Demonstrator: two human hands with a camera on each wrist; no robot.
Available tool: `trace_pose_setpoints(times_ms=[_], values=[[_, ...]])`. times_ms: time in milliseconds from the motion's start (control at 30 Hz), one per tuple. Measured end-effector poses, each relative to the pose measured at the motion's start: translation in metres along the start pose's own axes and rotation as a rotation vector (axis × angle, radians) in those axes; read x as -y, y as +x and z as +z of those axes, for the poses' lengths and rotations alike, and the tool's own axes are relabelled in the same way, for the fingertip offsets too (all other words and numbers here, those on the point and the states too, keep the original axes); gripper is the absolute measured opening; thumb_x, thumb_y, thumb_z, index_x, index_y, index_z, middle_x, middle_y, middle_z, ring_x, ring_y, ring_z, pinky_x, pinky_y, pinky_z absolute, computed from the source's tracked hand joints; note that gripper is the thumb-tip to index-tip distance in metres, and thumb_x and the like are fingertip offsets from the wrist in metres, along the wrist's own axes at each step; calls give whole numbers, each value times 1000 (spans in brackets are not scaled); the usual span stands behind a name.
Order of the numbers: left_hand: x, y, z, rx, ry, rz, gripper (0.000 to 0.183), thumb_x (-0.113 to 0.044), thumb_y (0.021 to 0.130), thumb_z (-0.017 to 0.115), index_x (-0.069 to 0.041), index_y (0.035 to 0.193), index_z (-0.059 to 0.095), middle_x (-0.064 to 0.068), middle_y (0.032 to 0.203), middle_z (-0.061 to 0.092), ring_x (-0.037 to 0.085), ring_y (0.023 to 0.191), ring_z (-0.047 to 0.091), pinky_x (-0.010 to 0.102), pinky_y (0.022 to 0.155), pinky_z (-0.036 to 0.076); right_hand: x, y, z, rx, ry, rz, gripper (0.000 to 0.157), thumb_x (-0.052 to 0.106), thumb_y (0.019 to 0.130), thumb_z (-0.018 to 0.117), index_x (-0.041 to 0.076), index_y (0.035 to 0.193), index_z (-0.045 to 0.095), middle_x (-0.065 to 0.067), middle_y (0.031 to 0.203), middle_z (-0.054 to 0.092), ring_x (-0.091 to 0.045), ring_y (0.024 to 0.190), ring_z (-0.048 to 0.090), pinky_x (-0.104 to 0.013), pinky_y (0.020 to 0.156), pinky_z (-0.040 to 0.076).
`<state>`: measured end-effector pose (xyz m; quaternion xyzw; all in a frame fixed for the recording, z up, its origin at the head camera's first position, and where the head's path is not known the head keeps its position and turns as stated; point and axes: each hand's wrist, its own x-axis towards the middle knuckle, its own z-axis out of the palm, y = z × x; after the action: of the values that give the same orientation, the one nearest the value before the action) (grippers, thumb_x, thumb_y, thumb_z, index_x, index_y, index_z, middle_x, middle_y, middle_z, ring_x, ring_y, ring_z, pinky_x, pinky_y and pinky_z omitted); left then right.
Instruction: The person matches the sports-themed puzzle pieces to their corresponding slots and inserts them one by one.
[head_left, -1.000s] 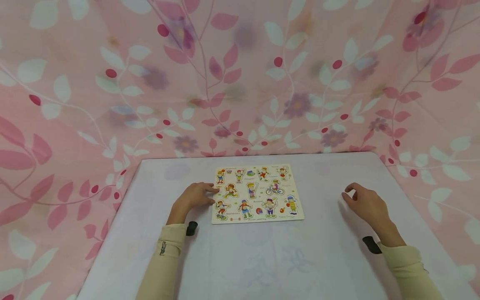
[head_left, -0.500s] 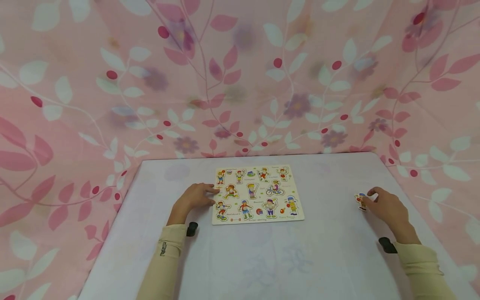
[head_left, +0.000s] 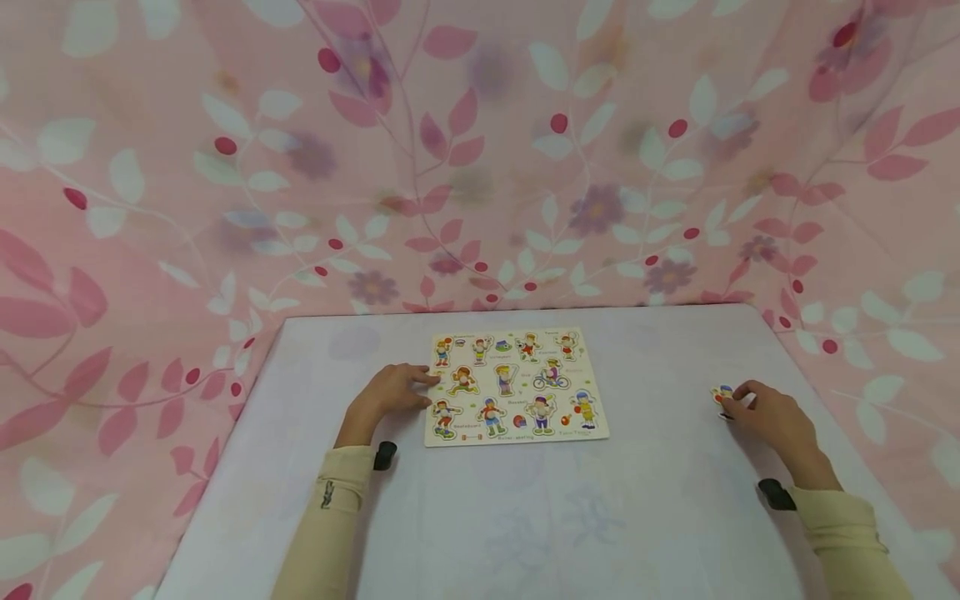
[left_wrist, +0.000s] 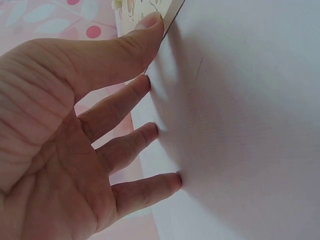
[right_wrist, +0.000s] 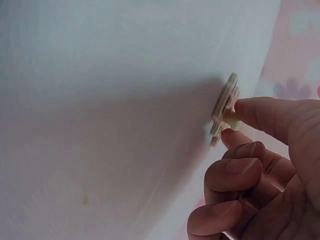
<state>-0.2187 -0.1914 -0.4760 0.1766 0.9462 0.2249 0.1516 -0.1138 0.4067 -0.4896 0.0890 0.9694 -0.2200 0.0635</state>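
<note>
In the head view a wooden peg puzzle board (head_left: 517,425) with several cartoon sports figures lies on the table. My left hand (head_left: 390,392) is at the board's left edge. The left wrist view shows its thumb (left_wrist: 142,40) on the board's edge and the other fingers stretched out, tips on the cloth. Off to the right, my right hand (head_left: 772,417) pinches a small figure-shaped puzzle piece (head_left: 722,394). Seen edge-on in the right wrist view, the puzzle piece (right_wrist: 223,107) has a pale knob between thumb and index finger; the remaining fingers are curled.
A white cloth (head_left: 525,508) covers the table. Behind it and at both sides hangs a pink curtain (head_left: 480,167) with a leaf and flower print. Dark straps sit at both wrists.
My right hand has moved right and a little down, and the puzzle piece has come into sight at its fingertips. The left hand and the board have stayed in place.
</note>
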Motion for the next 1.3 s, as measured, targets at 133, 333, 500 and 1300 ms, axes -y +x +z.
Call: trace_pose_setpoints(times_ms=[133,333,500,1300], values=[[0,1,1,2,11,7,47,-19,82,81,-17,128,68,9,143,53,37,135,43,53,110,33,-1,2,2,-5,4,-14,37,35,96,58,0,105,55,-11,81,62,-22,65,54,-32,51,41],[0,0,-1,12,11,-9,48,-18,82,81,-17,129,68,10,144,53,38,136,41,53,111,32,3,2,0,-22,-1,-21,34,32,96,59,-1,103,54,-11,80,62,-22,63,53,-32,49,41],[-2,0,-2,10,6,-20,47,-19,83,81,-17,128,68,9,144,52,37,136,41,53,111,31,10,-1,-2,-22,5,-24,36,36,97,57,1,105,54,-8,79,61,-21,62,52,-32,48,40],[-2,1,-1,16,14,-24,47,-19,83,80,-18,128,68,8,144,53,38,136,40,54,111,31,113,-7,27,-8,-10,-204,25,28,95,64,7,107,58,0,67,53,-17,54,46,-30,46,36]])
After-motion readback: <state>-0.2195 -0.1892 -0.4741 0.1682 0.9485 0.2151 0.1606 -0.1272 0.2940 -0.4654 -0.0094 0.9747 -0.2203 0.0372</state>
